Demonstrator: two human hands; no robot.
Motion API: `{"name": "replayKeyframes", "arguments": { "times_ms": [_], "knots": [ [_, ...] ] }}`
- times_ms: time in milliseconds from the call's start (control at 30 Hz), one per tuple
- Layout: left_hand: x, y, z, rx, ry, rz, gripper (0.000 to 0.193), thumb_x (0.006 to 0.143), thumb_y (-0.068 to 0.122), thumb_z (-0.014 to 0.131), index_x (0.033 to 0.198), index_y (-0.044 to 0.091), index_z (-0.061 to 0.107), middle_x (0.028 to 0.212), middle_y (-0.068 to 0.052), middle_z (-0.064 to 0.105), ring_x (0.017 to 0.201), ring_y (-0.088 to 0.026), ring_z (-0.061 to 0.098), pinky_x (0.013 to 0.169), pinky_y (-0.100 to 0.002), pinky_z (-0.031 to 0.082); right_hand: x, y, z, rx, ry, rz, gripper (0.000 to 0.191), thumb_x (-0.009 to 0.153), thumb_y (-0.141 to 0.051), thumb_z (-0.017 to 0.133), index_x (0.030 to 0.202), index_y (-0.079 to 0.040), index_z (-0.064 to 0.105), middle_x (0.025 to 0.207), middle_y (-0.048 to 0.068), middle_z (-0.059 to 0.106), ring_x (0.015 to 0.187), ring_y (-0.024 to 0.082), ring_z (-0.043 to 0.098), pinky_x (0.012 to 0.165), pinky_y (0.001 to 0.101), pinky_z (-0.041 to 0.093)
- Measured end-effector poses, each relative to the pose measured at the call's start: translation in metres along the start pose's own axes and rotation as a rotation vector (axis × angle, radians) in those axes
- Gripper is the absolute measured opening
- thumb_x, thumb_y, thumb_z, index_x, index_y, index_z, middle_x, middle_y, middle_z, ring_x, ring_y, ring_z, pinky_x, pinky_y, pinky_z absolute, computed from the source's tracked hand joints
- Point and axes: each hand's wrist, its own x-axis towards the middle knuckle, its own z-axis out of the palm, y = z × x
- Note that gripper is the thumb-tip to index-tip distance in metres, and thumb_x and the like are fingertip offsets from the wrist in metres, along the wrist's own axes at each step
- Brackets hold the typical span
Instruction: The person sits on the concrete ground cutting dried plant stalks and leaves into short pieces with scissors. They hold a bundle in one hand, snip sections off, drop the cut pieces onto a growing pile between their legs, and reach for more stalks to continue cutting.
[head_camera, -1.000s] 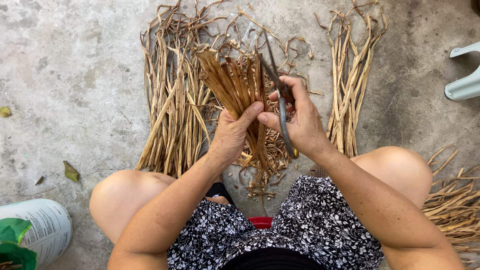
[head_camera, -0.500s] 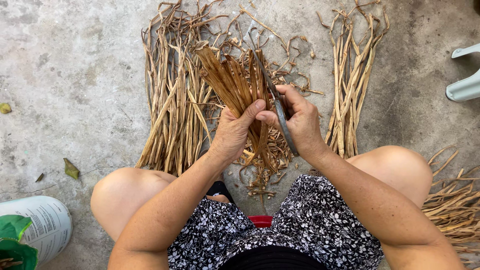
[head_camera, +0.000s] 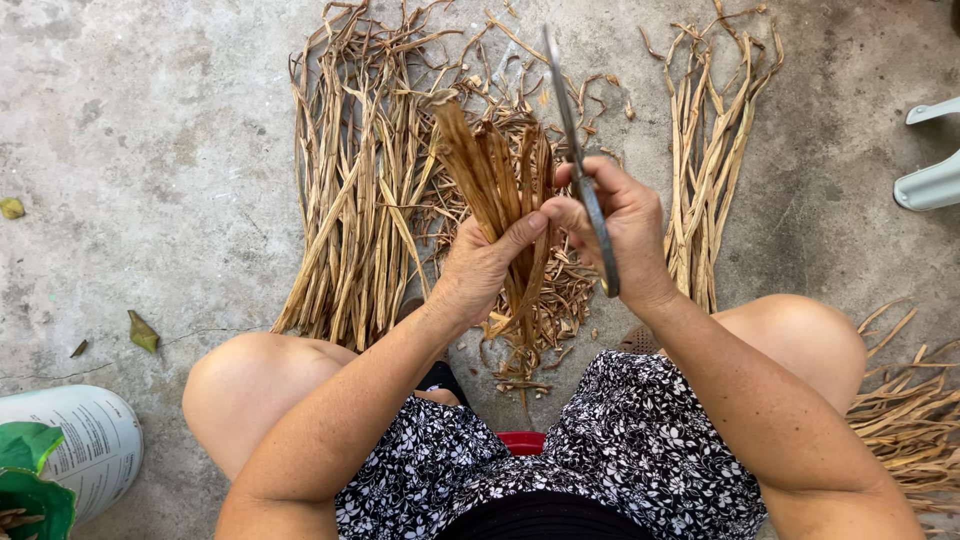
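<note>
My left hand grips a small bundle of dried brown plant strips, held upright in front of me. My right hand holds a pair of long metal scissors, blades closed and pointing away from me, right beside the bundle; its thumb touches my left thumb. Both hands hover above a litter of short trimmings on the concrete floor between my knees.
A large pile of dried strips lies on the floor at left, a thinner pile at right, and more strips by my right knee. A white sack with a green bag sits lower left. A pale plastic object is at the right edge.
Both hands have shifted slightly with the bundle, and the scissors now stand more upright, tip raised further away. The strips in my left hand have tilted a little to the left.
</note>
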Motion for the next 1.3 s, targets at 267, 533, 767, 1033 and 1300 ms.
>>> {"name": "replayKeyframes", "arguments": {
  "times_ms": [267,533,767,1033,1300],
  "knots": [
    [0.0,0.009,0.011,0.039,-0.061,-0.068,0.039,0.105,0.031,0.056,0.139,0.012,0.061,0.102,-0.003,0.071,0.09,-0.013,0.07,0.082,-0.028,0.059,-0.012,-0.009,0.0,-0.007,-0.071,-0.339,0.035,0.103,0.005,0.066,0.132,-0.006,0.049,0.111,0.01,0.072,0.091,0.009,0.069,0.077,0.0221,0.06],
    [0.002,-0.007,0.012,0.156,-0.084,-0.163,0.042,0.106,0.036,0.055,0.128,0.001,0.058,0.102,-0.005,0.068,0.092,-0.013,0.068,0.082,-0.03,0.057,-0.007,-0.002,0.003,-0.085,-0.008,-0.322,0.038,0.101,0.007,0.068,0.131,-0.007,0.049,0.119,0.011,0.073,0.105,0.01,0.071,0.09,0.0234,0.06],
    [-0.004,0.006,0.015,0.189,-0.099,-0.163,0.055,0.106,0.05,0.047,0.143,0.01,0.053,0.099,-0.006,0.066,0.088,-0.013,0.066,0.079,-0.029,0.056,-0.006,-0.005,0.003,-0.097,0.041,-0.382,0.041,0.102,0.008,0.071,0.133,-0.007,0.049,0.12,0.01,0.07,0.097,0.007,0.064,0.084,0.0215,0.057],
    [-0.004,0.012,0.015,0.185,-0.155,-0.148,0.055,0.108,0.046,0.047,0.146,0.008,0.053,0.112,-0.008,0.071,0.08,-0.012,0.063,0.072,-0.028,0.054,-0.002,-0.011,-0.004,-0.042,0.061,-0.328,0.045,0.1,0.008,0.073,0.133,-0.009,0.049,0.124,0.007,0.067,0.106,0.008,0.065,0.088,0.0224,0.058],
    [-0.004,0.013,0.015,0.289,-0.171,-0.118,0.06,0.108,0.047,0.043,0.157,0.012,0.043,0.111,-0.006,0.07,0.079,-0.01,0.061,0.074,-0.026,0.054,0.0,-0.012,-0.006,-0.074,0.118,-0.349,0.046,0.101,0.007,0.076,0.135,-0.009,0.049,0.116,0.005,0.065,0.098,0.007,0.063,0.087,0.0213,0.055]
  ]
}}
